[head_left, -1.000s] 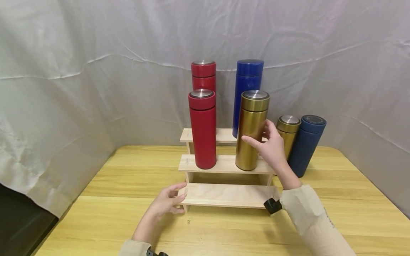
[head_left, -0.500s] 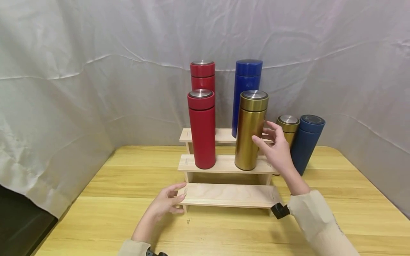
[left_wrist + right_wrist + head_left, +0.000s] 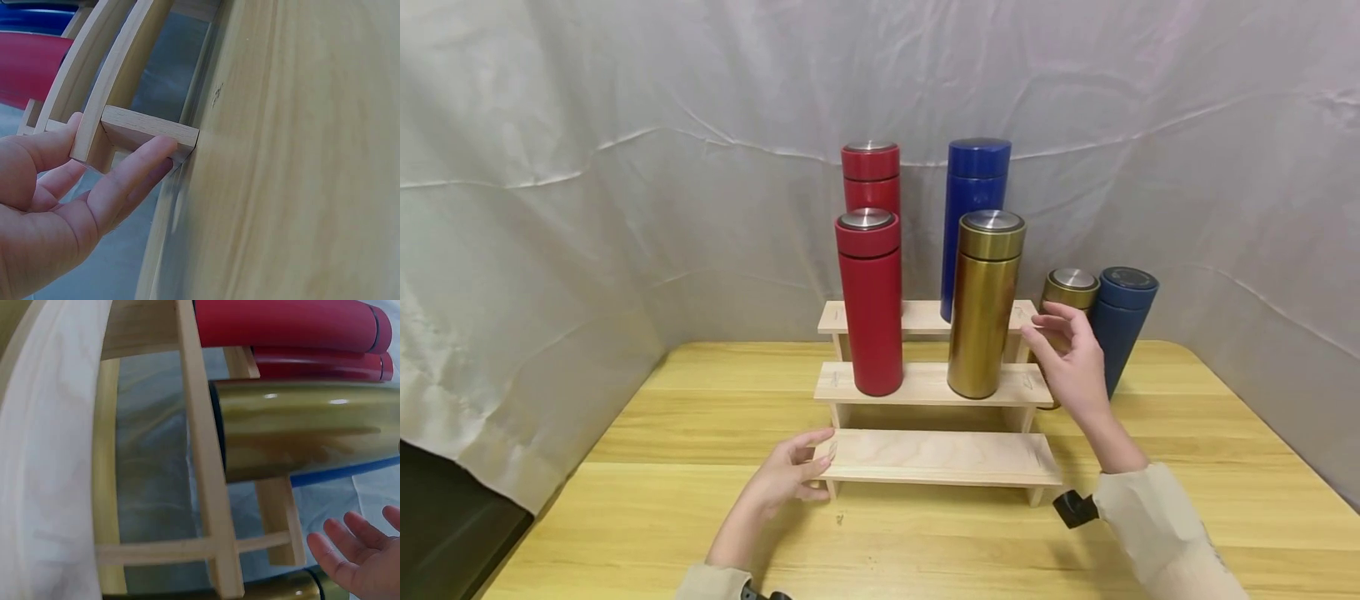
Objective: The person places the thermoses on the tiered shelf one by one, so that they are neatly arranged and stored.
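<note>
A three-step wooden display stand [image 3: 936, 457] bears several thermos bottles. My left hand [image 3: 786, 475] holds the left end of its lowest step; in the left wrist view the thumb lies at the board's edge and fingers touch the side leg [image 3: 147, 128]. On the middle step stand a red thermos [image 3: 871, 317] and a gold thermos [image 3: 985, 317], both upright. My right hand [image 3: 1071, 358] is just right of the gold thermos, apart from it, with relaxed fingers and nothing held. It partly covers a second gold thermos [image 3: 1070, 287] behind.
On the top step are another red thermos [image 3: 871, 171] and a bright blue thermos [image 3: 976, 183]. A dark blue thermos [image 3: 1123, 325] stands on the wooden table [image 3: 925, 550], right of the second gold one. Pale grey cloth [image 3: 760, 233] hangs behind and along the sides.
My right hand has let go of the gold thermos on the middle step and drawn away to the right. The left hand stays at the stand's lowest step.
</note>
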The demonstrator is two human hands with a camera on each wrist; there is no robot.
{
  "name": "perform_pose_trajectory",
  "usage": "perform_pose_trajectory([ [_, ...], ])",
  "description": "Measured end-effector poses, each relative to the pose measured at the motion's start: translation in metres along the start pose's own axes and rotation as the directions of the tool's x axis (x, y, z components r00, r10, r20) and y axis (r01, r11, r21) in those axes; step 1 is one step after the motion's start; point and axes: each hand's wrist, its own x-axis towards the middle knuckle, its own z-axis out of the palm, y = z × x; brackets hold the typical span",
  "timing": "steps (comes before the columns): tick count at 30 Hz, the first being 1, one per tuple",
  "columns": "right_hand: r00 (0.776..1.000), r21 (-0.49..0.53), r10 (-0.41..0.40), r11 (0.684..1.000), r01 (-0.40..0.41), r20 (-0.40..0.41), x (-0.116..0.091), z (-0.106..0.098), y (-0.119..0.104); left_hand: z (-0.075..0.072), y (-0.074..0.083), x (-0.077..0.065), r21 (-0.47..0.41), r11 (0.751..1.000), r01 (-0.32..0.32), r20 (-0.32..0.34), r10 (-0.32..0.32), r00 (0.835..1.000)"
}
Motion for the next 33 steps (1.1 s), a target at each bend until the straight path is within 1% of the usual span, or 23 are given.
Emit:
perform_pose_trajectory([
  [5, 0.996, -0.016, -0.042, 0.999, 0.041, -0.08, -0.003, -0.006, 0.01, 0.0, 0.0, 0.0, -0.007, 1.0, -0.004, 0.0, 0.004, 1.0],
  [8, 0.992, -0.003, -0.063, 0.998, 0.064, -0.111, -0.005, -0.01, 0.016, 0.0, 0.0, 0.0, -0.008, 1.0, -0.004, 0.002, 0.004, 1.0],
  [10, 0.99, 0.013, -0.076, 0.997, 0.078, -0.12, -0.005, -0.014, 0.027, 0.0, 0.0, 0.0, -0.009, 1.0, -0.004, 0.002, 0.004, 1.0],
  [11, 0.99, 0.018, -0.082, 0.996, 0.085, -0.118, -0.004, -0.016, 0.035, 0.0, 0.0, 0.0, -0.01, 1.0, -0.003, 0.001, 0.003, 1.0],
  [13, 0.987, 0.106, -0.103, 0.988, 0.116, -0.126, 0.002, -0.021, 0.07, 0.0, 0.0, -0.001, -0.011, 1.0, -0.003, 0.001, 0.003, 1.0],
  [14, 0.985, 0.102, -0.114, 0.986, 0.128, -0.131, 0.005, -0.024, 0.088, 0.001, 0.0, -0.001, -0.011, 1.0, -0.003, 0.0, 0.003, 1.0],
  [16, 0.985, 0.127, -0.11, 0.984, 0.127, -0.134, 0.012, -0.031, 0.122, 0.001, 0.0, -0.001, -0.015, 1.0, 0.0, 0.001, 0.0, 1.0],
  [18, 0.981, 0.183, -0.112, 0.973, 0.141, -0.158, 0.017, -0.036, 0.151, 0.001, 0.0, 0.0, -0.021, 1.0, 0.005, 0.002, -0.005, 1.0],
  [20, 0.982, 0.103, -0.089, 0.989, 0.107, -0.169, 0.017, -0.042, 0.153, 0.001, 0.0, 0.0, -0.027, 1.0, 0.009, 0.003, -0.009, 1.0],
  [22, 0.979, 0.12, -0.062, 0.989, 0.087, -0.194, 0.017, -0.047, 0.156, 0.002, 0.0, 0.001, -0.034, 0.999, 0.014, 0.003, -0.014, 1.0],
  [23, 0.974, 0.102, -0.065, 0.991, 0.089, -0.217, 0.019, -0.049, 0.164, 0.002, 0.0, 0.001, -0.033, 0.999, 0.013, 0.002, -0.013, 1.0],
  [24, 0.972, 0.058, -0.059, 0.996, 0.074, -0.227, 0.02, -0.052, 0.171, 0.002, 0.001, 0.001, -0.032, 0.999, 0.012, 0.001, -0.012, 1.0],
  [25, 0.968, -0.008, -0.061, 0.998, 0.061, -0.243, 0.022, -0.055, 0.181, 0.001, 0.0, 0.001, -0.03, 0.999, 0.01, 0.001, -0.01, 1.0],
  [28, 0.954, -0.088, -0.086, 0.994, 0.063, -0.289, 0.031, -0.063, 0.224, 0.001, 0.0, 0.001, -0.027, 1.0, 0.011, -0.001, -0.011, 1.0],
  [29, 0.953, -0.119, -0.089, 0.991, 0.057, -0.289, 0.032, -0.066, 0.23, 0.001, 0.0, 0.001, -0.026, 1.0, 0.012, -0.001, -0.012, 1.0],
  [30, 0.958, -0.074, -0.073, 0.996, 0.054, -0.278, 0.031, -0.068, 0.222, 0.001, 0.0, 0.001, -0.025, 1.0, 0.012, -0.002, -0.012, 1.0],
  [32, 0.956, -0.015, -0.056, 0.998, 0.054, -0.289, 0.031, -0.07, 0.215, 0.001, 0.0, 0.001, -0.024, 1.0, 0.013, -0.002, -0.013, 1.0],
  [33, 0.955, 0.04, -0.042, 0.998, 0.056, -0.292, 0.03, -0.071, 0.207, 0.001, 0.0, 0.001, -0.022, 1.0, 0.012, -0.003, -0.012, 1.0],
])
